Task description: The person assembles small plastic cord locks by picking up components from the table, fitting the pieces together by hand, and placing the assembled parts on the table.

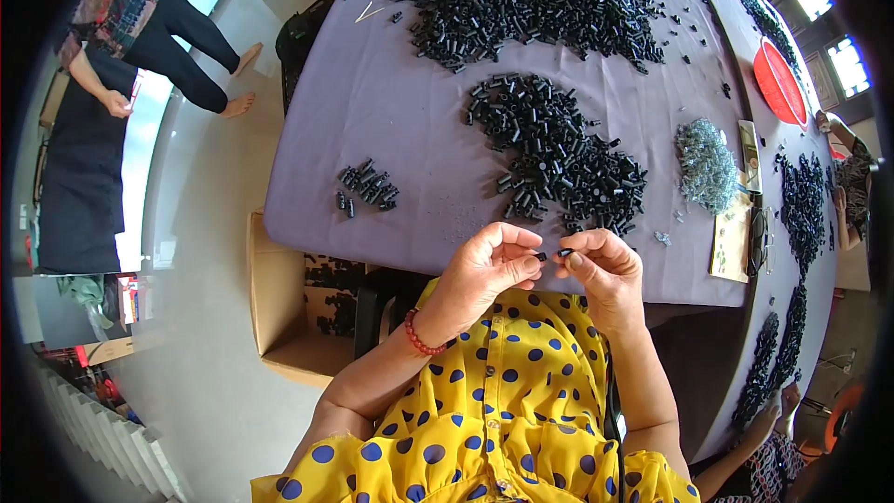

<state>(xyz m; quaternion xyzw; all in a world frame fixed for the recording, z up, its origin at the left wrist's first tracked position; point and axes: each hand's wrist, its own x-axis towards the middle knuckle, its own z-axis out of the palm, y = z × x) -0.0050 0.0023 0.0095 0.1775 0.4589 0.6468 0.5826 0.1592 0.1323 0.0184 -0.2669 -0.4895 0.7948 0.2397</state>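
My left hand (494, 270) pinches a small black piece (540, 257) between thumb and fingertips. Close beside it, my right hand (601, 272) pinches a second small black cylindrical piece (564, 252). The two pieces are held nearly end to end above the table's front edge, with a narrow gap between them. Just beyond my hands lies a heap of black cylindrical pieces (559, 144). A small group of similar pieces (369, 184) lies to the left on the purple tablecloth (372, 102).
A larger black heap (531, 5) covers the far table. To the right are a pile of small clear parts (706, 166), glasses (759, 240) and a red basket (780, 82). A cardboard box (284, 317) stands below left. Other people work at right; another stands at left.
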